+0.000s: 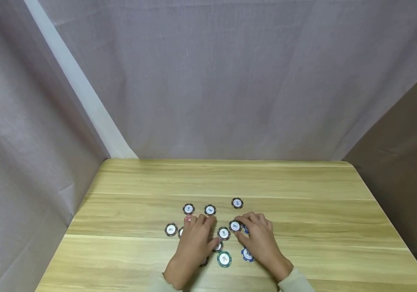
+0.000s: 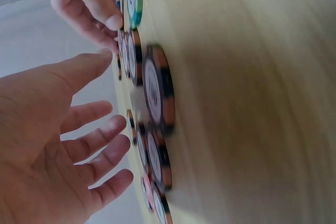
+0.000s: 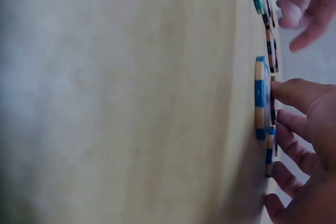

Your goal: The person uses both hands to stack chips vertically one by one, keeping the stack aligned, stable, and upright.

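Note:
My right hand (image 1: 261, 239) pinches a black poker chip (image 1: 235, 226) marked 100 by its edges, between thumb and forefinger, at the table surface. Under and beside that hand lie blue chips (image 1: 247, 254), one partly covered by the fingers. My left hand (image 1: 195, 241) hovers over the chips on the left, its fingers loosely bent and nothing between them in the left wrist view. Beneath it, a red chip (image 1: 188, 219) and some black chips are partly hidden. Between the hands lie another black chip (image 1: 224, 233) and a green chip (image 1: 224, 259).
More black chips lie flat beyond the hands, including a far one (image 1: 237, 203) and one at the left end (image 1: 171, 229). The wooden table (image 1: 303, 182) ends at a grey curtain (image 1: 208, 81) behind and at the sides.

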Action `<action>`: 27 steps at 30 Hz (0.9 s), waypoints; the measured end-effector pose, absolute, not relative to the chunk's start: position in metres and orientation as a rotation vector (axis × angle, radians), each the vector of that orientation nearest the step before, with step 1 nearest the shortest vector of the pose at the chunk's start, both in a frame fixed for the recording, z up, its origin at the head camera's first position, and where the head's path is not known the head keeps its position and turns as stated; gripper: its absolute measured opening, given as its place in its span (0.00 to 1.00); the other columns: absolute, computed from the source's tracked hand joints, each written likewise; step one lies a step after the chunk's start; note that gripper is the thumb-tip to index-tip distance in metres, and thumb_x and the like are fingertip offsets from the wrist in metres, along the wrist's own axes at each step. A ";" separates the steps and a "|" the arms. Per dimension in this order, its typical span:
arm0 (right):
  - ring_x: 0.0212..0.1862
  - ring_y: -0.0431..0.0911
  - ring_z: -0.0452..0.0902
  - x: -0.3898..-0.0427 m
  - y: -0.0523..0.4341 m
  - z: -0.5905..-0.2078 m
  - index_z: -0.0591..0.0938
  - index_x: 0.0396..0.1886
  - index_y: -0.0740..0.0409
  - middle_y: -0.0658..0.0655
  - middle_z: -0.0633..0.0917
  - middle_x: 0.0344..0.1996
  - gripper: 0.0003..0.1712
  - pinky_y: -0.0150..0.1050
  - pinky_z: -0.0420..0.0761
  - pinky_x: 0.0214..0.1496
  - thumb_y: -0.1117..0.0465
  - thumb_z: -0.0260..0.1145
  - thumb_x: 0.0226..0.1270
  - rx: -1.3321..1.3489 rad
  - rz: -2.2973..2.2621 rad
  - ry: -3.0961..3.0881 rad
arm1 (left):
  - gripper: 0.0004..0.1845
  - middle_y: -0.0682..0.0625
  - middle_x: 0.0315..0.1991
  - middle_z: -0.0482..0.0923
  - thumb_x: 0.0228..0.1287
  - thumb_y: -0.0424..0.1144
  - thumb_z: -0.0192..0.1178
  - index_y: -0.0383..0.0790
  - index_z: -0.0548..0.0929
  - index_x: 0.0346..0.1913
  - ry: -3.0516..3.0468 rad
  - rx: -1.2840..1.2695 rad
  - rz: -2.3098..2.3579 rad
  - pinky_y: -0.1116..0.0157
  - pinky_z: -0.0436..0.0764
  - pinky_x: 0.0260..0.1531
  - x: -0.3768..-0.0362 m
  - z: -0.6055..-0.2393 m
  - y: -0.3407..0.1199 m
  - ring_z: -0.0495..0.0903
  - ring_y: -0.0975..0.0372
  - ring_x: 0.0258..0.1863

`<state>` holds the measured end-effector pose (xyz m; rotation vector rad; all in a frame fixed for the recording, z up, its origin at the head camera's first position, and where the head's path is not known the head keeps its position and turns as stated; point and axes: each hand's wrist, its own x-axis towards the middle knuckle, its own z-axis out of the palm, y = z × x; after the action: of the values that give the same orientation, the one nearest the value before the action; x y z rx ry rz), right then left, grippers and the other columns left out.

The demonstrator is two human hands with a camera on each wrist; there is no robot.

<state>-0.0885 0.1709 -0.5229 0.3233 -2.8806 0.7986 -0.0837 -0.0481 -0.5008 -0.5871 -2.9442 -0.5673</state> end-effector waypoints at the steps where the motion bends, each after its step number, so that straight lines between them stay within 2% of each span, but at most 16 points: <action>1: 0.51 0.50 0.73 -0.088 0.171 -0.524 0.89 0.55 0.54 0.51 0.85 0.49 0.23 0.55 0.67 0.57 0.58 0.82 0.59 0.328 0.802 -2.878 | 0.29 0.45 0.52 0.83 0.62 0.52 0.75 0.42 0.84 0.62 -2.942 -0.596 -0.573 0.47 0.78 0.57 -0.083 -0.500 -0.046 0.79 0.51 0.48; 6: 0.52 0.48 0.70 -0.084 0.173 -0.533 0.88 0.58 0.51 0.50 0.84 0.50 0.25 0.57 0.64 0.60 0.57 0.81 0.61 0.335 0.832 -2.868 | 0.26 0.49 0.47 0.83 0.58 0.51 0.78 0.44 0.85 0.57 -2.934 -0.616 -0.616 0.55 0.78 0.44 -0.082 -0.500 -0.037 0.77 0.56 0.40; 11: 0.55 0.49 0.71 -0.080 0.174 -0.543 0.87 0.60 0.51 0.51 0.83 0.52 0.26 0.60 0.60 0.65 0.57 0.80 0.62 0.346 0.885 -2.806 | 0.26 0.51 0.43 0.83 0.56 0.51 0.79 0.45 0.86 0.55 -2.962 -0.614 -0.626 0.58 0.75 0.39 -0.083 -0.499 -0.033 0.77 0.58 0.37; 18: 0.57 0.49 0.72 -0.077 0.175 -0.550 0.87 0.61 0.48 0.49 0.84 0.52 0.25 0.59 0.59 0.68 0.56 0.79 0.64 0.342 0.839 -2.787 | 0.27 0.49 0.45 0.84 0.54 0.50 0.80 0.43 0.86 0.55 -3.001 -0.590 -0.610 0.54 0.79 0.43 -0.084 -0.500 -0.026 0.79 0.57 0.40; 23: 0.56 0.45 0.71 -0.077 0.172 -0.550 0.86 0.63 0.47 0.46 0.84 0.53 0.25 0.54 0.59 0.68 0.52 0.77 0.66 0.350 0.847 -2.800 | 0.28 0.48 0.45 0.86 0.51 0.51 0.82 0.41 0.88 0.52 -3.015 -0.518 -0.518 0.51 0.81 0.47 -0.083 -0.501 -0.025 0.83 0.55 0.44; 27: 0.54 0.43 0.70 -0.075 0.173 -0.549 0.87 0.62 0.46 0.44 0.84 0.52 0.25 0.52 0.61 0.66 0.49 0.78 0.65 0.350 0.817 -2.803 | 0.25 0.49 0.42 0.86 0.51 0.52 0.82 0.42 0.89 0.47 -3.011 -0.501 -0.471 0.52 0.81 0.46 -0.082 -0.501 -0.023 0.83 0.56 0.42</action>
<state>-0.0752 0.1730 -0.5492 0.3499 -2.8026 0.8169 -0.0820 -0.0227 -0.5013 -0.5013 -3.0111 -0.4706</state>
